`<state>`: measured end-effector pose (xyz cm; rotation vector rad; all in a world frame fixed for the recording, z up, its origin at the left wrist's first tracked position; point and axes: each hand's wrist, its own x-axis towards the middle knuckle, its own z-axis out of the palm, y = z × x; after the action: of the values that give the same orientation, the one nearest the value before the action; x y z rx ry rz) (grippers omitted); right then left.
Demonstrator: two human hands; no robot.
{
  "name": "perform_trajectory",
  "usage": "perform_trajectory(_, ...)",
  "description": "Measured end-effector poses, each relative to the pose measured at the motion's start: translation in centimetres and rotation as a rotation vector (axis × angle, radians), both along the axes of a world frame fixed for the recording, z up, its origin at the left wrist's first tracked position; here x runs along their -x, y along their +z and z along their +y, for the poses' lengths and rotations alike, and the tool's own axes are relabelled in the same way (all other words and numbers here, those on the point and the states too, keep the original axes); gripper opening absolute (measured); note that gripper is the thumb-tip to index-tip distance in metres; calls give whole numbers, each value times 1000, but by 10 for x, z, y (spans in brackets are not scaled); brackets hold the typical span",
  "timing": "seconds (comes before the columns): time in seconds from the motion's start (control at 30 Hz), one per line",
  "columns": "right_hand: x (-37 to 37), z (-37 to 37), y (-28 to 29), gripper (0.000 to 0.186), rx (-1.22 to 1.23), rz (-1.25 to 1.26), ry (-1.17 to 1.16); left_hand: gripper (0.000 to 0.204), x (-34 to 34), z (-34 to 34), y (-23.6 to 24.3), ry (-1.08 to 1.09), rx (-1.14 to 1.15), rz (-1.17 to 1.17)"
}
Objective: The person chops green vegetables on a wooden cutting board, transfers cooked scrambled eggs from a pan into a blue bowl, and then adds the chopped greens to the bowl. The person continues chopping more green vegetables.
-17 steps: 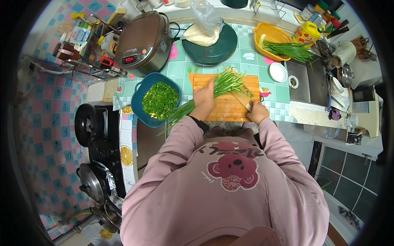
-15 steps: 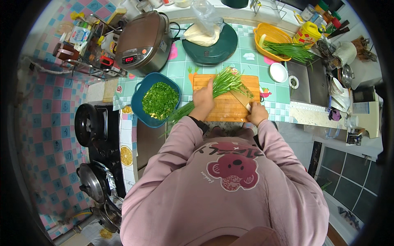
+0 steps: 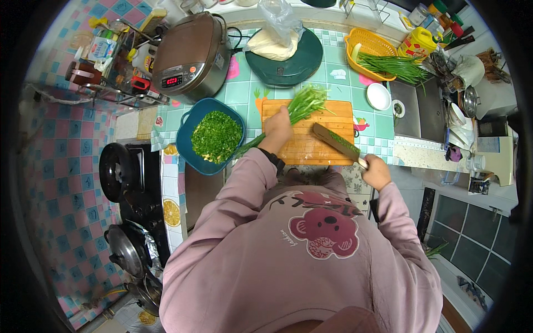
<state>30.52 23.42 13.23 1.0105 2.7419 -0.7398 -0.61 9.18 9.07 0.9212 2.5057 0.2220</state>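
My left hand [image 3: 278,129] is closed around a bunch of garlic chives [image 3: 307,104]. The pale cut ends point up and right over the wooden cutting board [image 3: 302,149], while the green leaves trail behind my wrist toward the blue basin. In my right hand [image 3: 377,172] is the pale handle of a cleaver [image 3: 335,143], just past the board's lower right corner. Its dark blade slants over the board, apart from the bunch, with green bits along it. Chopped greens [image 3: 216,135] fill much of the blue basin [image 3: 182,140] left of the board.
A brown rice cooker [image 3: 189,53] stands behind the basin. Dough under a plastic bag rests on a dark green round appliance [image 3: 283,72]. At the back right are a yellow basket [image 3: 355,38] with more chives, a white bowl [image 3: 378,96] and the sink [image 3: 403,102]. The stove [image 3: 141,205] is on the left.
My right hand has drawn the cleaver away from the bunch, moving right and toward me. My left hand still grips the chives, whose cut ends are now lifted and turned slightly.
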Motion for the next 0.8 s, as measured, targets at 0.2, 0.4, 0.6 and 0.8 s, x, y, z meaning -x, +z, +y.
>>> perform_trajectory(0.2, -19, -5, 14, 17, 325, 145, -88, 38, -25, 18, -20, -243, -47, -230)
perform_trajectory(0.4, 36, -38, -9, 24, 388, 272, -225, 47, -33, 18, -47, -129, -164, -130)
perform_trajectory(0.6, 69, -63, -21, 41, 209, 179, -136, 70, -17, 3, -41, -141, -124, -173)
perform_trajectory(0.8, 71, -57, -37, 43, 185, 180, -103, 84, -30, -20, -31, -94, -178, 35)
